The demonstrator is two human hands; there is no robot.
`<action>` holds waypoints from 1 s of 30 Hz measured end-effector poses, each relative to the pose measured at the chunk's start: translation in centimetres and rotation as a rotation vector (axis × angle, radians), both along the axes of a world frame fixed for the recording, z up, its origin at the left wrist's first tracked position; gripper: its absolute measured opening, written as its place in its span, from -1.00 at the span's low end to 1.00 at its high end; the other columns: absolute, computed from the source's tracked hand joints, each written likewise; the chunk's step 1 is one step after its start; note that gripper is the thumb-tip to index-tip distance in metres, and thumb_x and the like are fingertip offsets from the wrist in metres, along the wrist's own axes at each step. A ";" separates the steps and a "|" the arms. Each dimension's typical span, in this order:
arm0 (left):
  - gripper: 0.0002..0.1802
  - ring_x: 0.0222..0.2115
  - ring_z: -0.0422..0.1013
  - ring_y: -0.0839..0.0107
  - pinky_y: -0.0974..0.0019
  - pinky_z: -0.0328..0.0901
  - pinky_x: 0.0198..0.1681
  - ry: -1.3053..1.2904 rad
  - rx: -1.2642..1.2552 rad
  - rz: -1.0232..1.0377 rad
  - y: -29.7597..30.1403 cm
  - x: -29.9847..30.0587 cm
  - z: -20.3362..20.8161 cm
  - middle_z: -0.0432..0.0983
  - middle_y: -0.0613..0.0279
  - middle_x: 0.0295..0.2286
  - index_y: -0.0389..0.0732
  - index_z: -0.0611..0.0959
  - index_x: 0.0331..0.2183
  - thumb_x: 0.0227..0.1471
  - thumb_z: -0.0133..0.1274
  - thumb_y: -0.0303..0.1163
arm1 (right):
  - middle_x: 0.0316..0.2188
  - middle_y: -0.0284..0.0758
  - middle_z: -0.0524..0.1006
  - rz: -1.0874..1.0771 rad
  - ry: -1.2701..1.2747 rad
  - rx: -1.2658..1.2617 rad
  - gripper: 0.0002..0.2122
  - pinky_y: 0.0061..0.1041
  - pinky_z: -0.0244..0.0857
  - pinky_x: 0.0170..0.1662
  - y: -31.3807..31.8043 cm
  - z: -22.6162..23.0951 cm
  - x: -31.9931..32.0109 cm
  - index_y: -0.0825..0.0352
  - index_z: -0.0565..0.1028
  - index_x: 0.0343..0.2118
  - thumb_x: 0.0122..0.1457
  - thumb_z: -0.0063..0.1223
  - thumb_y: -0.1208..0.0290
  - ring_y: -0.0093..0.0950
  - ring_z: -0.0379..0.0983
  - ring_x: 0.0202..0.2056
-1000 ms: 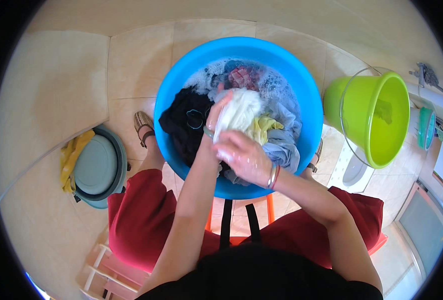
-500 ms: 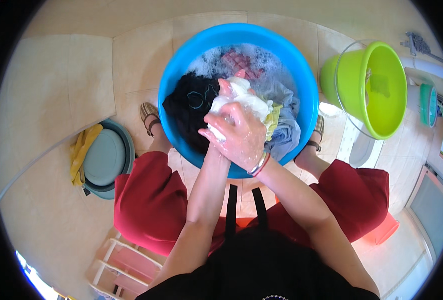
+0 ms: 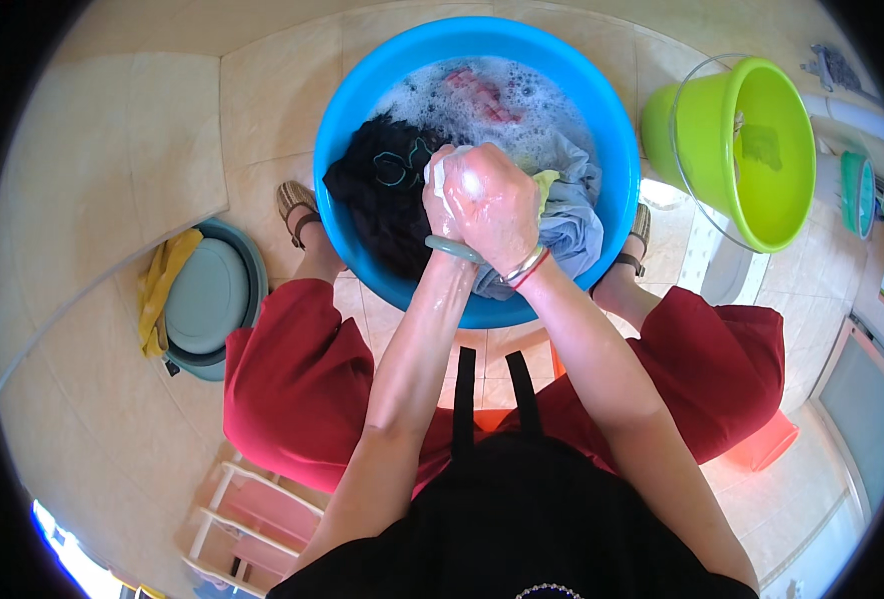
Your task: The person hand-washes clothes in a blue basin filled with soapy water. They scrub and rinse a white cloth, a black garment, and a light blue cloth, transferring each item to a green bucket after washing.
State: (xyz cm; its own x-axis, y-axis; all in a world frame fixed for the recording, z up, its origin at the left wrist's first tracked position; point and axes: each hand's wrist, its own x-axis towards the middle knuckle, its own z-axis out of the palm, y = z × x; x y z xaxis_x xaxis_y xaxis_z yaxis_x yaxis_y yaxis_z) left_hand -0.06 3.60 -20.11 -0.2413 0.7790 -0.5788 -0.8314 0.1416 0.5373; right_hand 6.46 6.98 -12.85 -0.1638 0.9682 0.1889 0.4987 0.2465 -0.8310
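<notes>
Over a big blue basin (image 3: 482,36) of sudsy water, my two wet, soapy hands are clasped together. My left hand (image 3: 446,205) and my right hand (image 3: 498,205) are both closed round a white cloth (image 3: 437,178). Only a sliver of it shows at the left; the fingers hide the rest. Left of my hands lies a black garment (image 3: 372,205) with thin teal lines. To the right are a light blue-grey garment (image 3: 574,225) and a bit of yellow cloth (image 3: 546,183). A red-pink cloth (image 3: 482,97) pokes through the foam at the far side.
A lime-green bucket (image 3: 661,125) with a wire handle stands right of the basin. At left, a grey-green folding basin (image 3: 207,299) with a mustard cloth (image 3: 169,290) leans by the wall. A pink-and-white stool (image 3: 262,514) is at lower left. My feet flank the blue basin.
My hands have closed tighter round the white cloth, which was bulging out before and is now mostly hidden. My left wrist's green bangle has come into sight. The view has shifted slightly.
</notes>
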 end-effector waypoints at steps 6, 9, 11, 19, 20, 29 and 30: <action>-0.68 -0.38 0.46 0.41 0.33 0.38 -0.31 -0.146 -0.278 0.137 0.6 0.2 1.7 0.51 0.27 -0.39 -0.23 0.55 -0.21 0.08 -0.03 -0.21 | -0.52 -0.10 0.51 -0.147 -0.059 -0.315 -0.85 -0.31 0.34 -0.42 1.4 -4.5 2.4 0.30 0.53 -0.46 0.05 0.03 0.33 -0.15 0.49 -0.47; -0.79 -0.42 0.41 0.52 0.45 0.31 -0.33 0.368 -0.140 0.020 1.3 0.8 5.8 0.49 0.30 -0.44 -0.29 0.58 -0.38 0.04 0.05 -0.32 | -0.52 -0.22 0.56 -0.166 0.103 -0.657 -0.78 -0.39 0.34 -0.38 0.6 -7.0 6.7 0.31 0.58 -0.37 0.09 0.03 0.26 -0.44 0.50 -0.50; -0.85 -0.45 0.38 0.56 0.45 0.27 -0.35 0.490 0.042 -0.039 0.8 0.5 6.3 0.49 0.31 -0.49 -0.26 0.58 -0.47 -0.01 0.11 -0.38 | -0.34 -0.33 0.59 0.152 0.537 -1.006 -0.70 -0.53 0.32 -0.21 -0.2 -7.1 10.7 0.38 0.58 -0.24 0.15 -0.01 0.22 -0.61 0.47 -0.32; -0.91 -0.21 0.36 0.19 0.12 0.13 -0.01 1.254 0.798 -0.647 -1.6 5.6 8.8 0.51 0.22 -0.31 -0.11 0.65 -0.50 -0.17 0.19 -0.35 | -0.13 -0.33 0.48 0.647 0.967 -1.530 -0.47 -0.46 0.24 0.01 3.0 -5.1 14.6 0.33 0.47 -0.11 0.20 -0.20 -0.12 -0.51 0.37 -0.06; -0.85 -0.18 0.36 0.19 0.13 0.13 0.01 1.208 0.843 -0.646 -1.4 5.5 8.9 0.50 0.18 -0.26 -0.11 0.65 -0.40 -0.13 0.16 -0.34 | -0.21 -0.32 0.53 0.763 0.921 -1.315 -0.51 -0.45 0.28 -0.04 3.4 -5.0 15.0 0.34 0.53 -0.20 0.19 -0.13 -0.08 -0.51 0.42 -0.12; -0.07 0.17 0.01 -0.11 0.11 0.05 0.16 1.389 0.035 -0.566 0.9 -0.9 0.3 -0.01 -0.20 0.17 0.08 0.18 0.20 -0.26 -0.05 -0.71 | -0.41 -0.01 0.51 0.611 -0.505 -0.469 -0.81 -0.19 0.35 -0.23 3.7 0.2 10.0 0.35 0.51 -0.35 0.01 -0.01 0.38 -0.04 0.45 -0.33; -0.10 0.20 -0.05 -0.10 0.11 0.01 0.18 1.359 0.030 -0.625 1.0 -1.2 -0.2 -0.02 -0.22 0.16 0.06 0.23 0.18 -0.25 0.00 -0.69 | -0.45 -0.04 0.51 0.639 -0.300 -0.308 -0.82 -0.30 0.39 -0.29 3.4 0.2 9.9 0.36 0.51 -0.36 -0.02 0.05 0.40 -0.12 0.48 -0.41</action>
